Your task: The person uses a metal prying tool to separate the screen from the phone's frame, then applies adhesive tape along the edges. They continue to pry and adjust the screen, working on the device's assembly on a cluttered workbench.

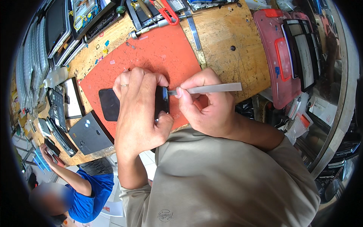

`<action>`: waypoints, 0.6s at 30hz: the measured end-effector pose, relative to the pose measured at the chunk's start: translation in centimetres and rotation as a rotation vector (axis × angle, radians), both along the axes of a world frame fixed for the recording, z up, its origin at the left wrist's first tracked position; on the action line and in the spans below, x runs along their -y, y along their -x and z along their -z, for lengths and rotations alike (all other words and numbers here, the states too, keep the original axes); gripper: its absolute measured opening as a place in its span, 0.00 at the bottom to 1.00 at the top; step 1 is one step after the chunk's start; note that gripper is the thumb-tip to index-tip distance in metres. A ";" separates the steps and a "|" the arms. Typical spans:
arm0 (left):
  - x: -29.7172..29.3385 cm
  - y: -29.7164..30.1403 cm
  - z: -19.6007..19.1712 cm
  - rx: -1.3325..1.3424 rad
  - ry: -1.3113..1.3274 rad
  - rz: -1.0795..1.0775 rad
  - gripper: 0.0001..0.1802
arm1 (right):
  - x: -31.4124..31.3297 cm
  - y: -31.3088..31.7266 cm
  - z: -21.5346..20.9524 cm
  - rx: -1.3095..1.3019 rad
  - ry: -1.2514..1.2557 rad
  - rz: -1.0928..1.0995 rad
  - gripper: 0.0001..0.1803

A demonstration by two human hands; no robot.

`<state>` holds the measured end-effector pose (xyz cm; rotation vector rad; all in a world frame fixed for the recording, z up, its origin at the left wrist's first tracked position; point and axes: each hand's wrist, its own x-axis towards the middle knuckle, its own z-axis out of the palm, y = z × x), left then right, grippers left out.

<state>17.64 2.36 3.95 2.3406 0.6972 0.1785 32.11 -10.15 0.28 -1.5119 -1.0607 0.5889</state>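
A black phone point(109, 104) lies flat on an orange-red mat point(159, 53) on the wooden workbench point(227, 41). My left hand point(138, 109) lies over the phone's right part and clamps it down, with a ring on one finger. My right hand point(206, 108) pinches a flat grey metal pry tool point(213, 88), whose tip touches the phone's right edge just beside my left thumb and fingers. Most of the phone is hidden under my left hand.
Red-handled pliers point(168, 13) and metal tools lie at the mat's far edge. A red tray point(278, 56) with dark screens stands at the right. Laptop parts and a grey panel point(89, 132) lie at the left. A person in blue point(85, 189) holds a phone at lower left.
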 end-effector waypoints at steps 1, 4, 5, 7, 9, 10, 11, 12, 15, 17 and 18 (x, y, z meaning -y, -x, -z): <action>0.0 0.0 0.0 0.000 0.001 0.000 0.33 | 0.0 0.0 0.0 0.011 -0.001 -0.001 0.11; 0.0 0.0 -0.1 0.002 0.016 -0.004 0.32 | 0.1 -0.1 0.0 0.033 -0.009 -0.020 0.11; 0.0 0.0 -0.1 0.001 0.017 -0.005 0.32 | 0.1 -0.2 0.0 0.038 -0.017 -0.024 0.12; 0.0 0.0 -0.1 0.000 0.022 -0.008 0.32 | 0.1 -0.2 0.0 0.036 -0.032 -0.031 0.12; 0.0 0.0 -0.2 -0.002 0.021 -0.008 0.31 | 0.1 -0.2 0.0 0.041 -0.039 -0.034 0.12; -0.1 0.0 -0.2 -0.003 0.020 -0.007 0.31 | 0.1 -0.2 0.0 0.047 -0.037 -0.036 0.12; -0.1 0.0 -0.2 -0.004 0.014 -0.004 0.31 | 0.1 -0.3 0.0 0.054 -0.034 -0.039 0.12; -0.1 0.0 -0.2 -0.006 0.020 -0.007 0.31 | 0.1 -0.3 0.0 0.077 -0.048 -0.041 0.12; -0.1 0.0 -0.2 -0.008 0.017 -0.007 0.31 | 0.1 -0.4 0.0 0.121 -0.078 -0.047 0.12; -0.1 0.0 -0.2 -0.003 0.006 -0.004 0.31 | 0.0 -0.4 0.0 0.113 -0.078 -0.050 0.11; 0.0 -0.1 -0.2 -0.002 0.009 -0.007 0.31 | 0.0 -0.3 0.1 0.084 -0.068 -0.049 0.11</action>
